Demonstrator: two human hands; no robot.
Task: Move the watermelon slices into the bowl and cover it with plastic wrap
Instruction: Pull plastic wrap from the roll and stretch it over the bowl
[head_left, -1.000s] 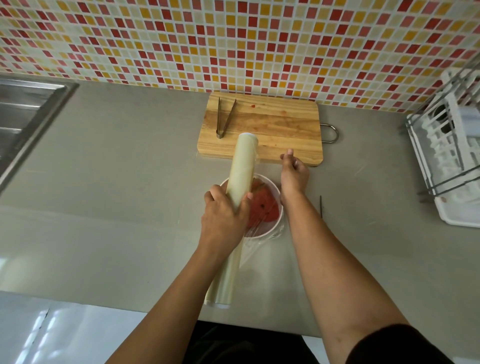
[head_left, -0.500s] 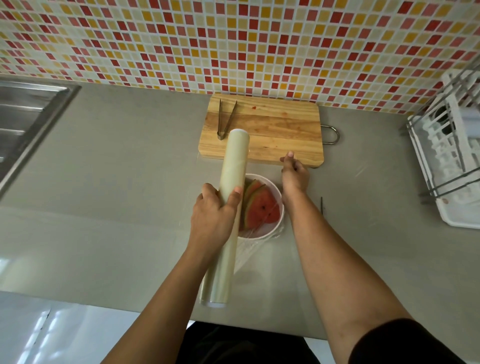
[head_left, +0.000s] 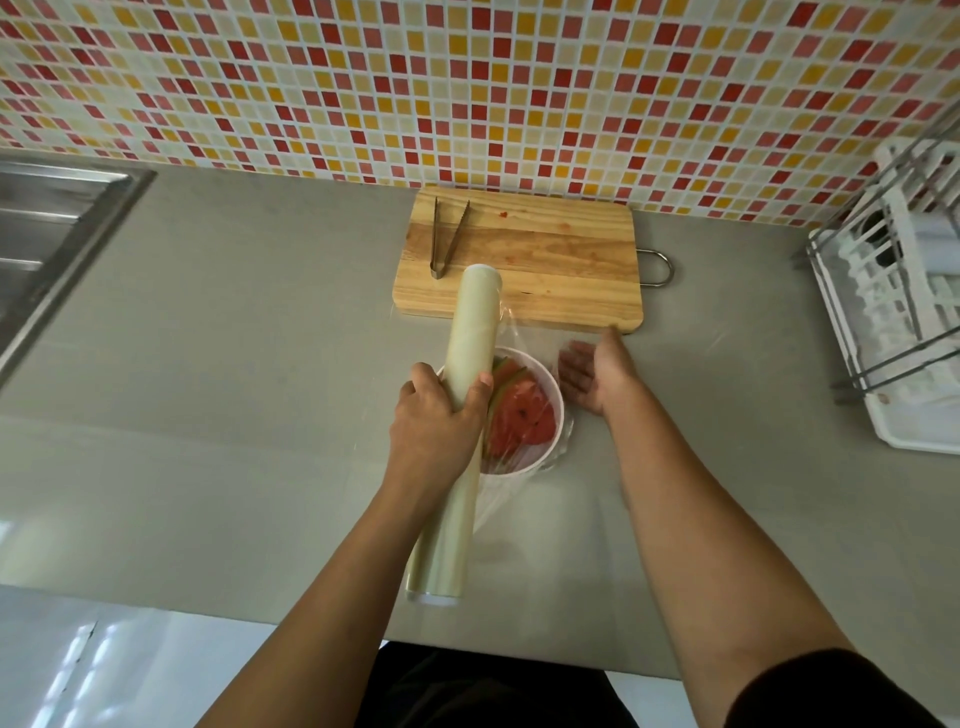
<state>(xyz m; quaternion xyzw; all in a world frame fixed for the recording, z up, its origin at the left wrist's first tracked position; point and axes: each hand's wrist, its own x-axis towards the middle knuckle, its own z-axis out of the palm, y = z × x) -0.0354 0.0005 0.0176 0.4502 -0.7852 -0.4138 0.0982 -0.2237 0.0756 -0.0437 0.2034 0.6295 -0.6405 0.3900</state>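
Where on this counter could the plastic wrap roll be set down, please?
Widest bare counter: between the sink and the bowl, left of the cutting board. A narrower patch lies between the right hand and the dish rack. Around the bowl it is crowded: the left hand grips the roll over it.

red watermelon slices (head_left: 519, 415) in white round bowl (head_left: 560, 410), long pale roll of clear plastic wrap (head_left: 470, 332) above it
slices stand on edge, green rinds leftward. roll slants over bowl's left rim, loose film (head_left: 524, 338) pulled rightward across the bowl top.
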